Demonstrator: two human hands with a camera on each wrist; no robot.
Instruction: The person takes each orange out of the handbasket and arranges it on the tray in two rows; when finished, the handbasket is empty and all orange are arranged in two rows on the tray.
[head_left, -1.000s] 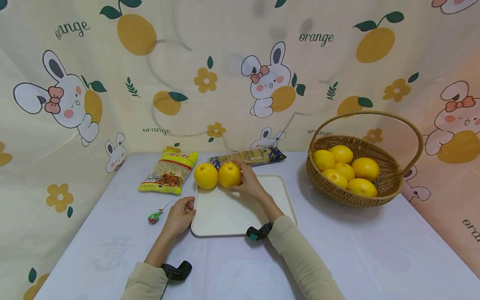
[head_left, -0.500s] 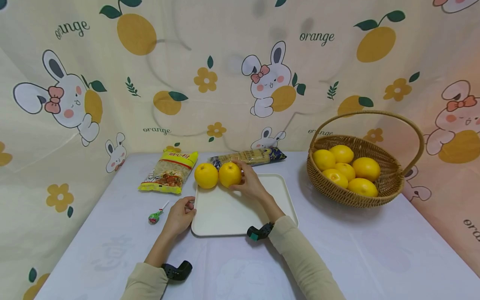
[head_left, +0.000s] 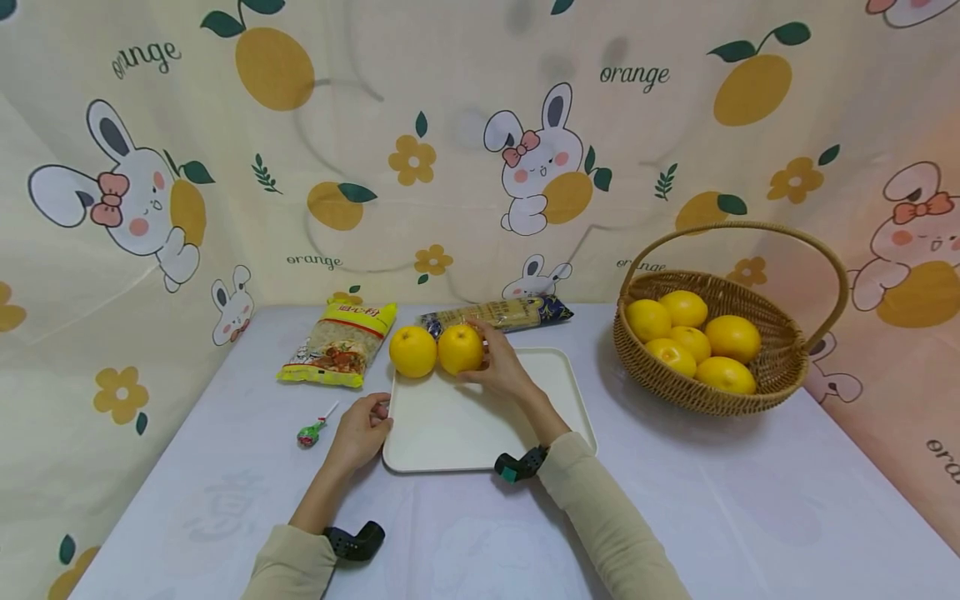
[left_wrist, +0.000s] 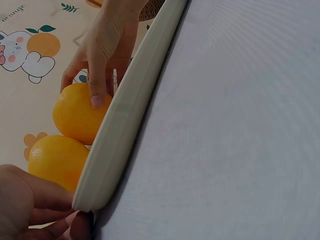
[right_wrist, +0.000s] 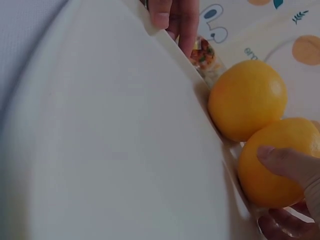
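Note:
In the head view, my right hand (head_left: pixel 501 367) grips an orange (head_left: pixel 461 348) at the far edge of a cream rectangular tray (head_left: pixel 457 433). Its thumb lies on the near side of the fruit in the right wrist view, other fingers curled beyond. A second orange (head_left: pixel 412 352) sits just left of the first, against it, by the tray's far left corner. My left hand (head_left: pixel 362 432) holds the tray's left edge. Seen from the left wrist, those fingers (left_wrist: pixel 55 220) pinch near the end of the tray's rim (left_wrist: pixel 120 125).
A wicker basket (head_left: pixel 705 402) with several oranges stands at the right. Behind the tray lies a long pack of dry noodles (head_left: pixel 495 315). A yellow food bag (head_left: pixel 337 343) is at the back left, with a green-wrapped lollipop (head_left: pixel 309 435) nearer. A printed curtain (head_left: pixel 450 167) hangs behind.

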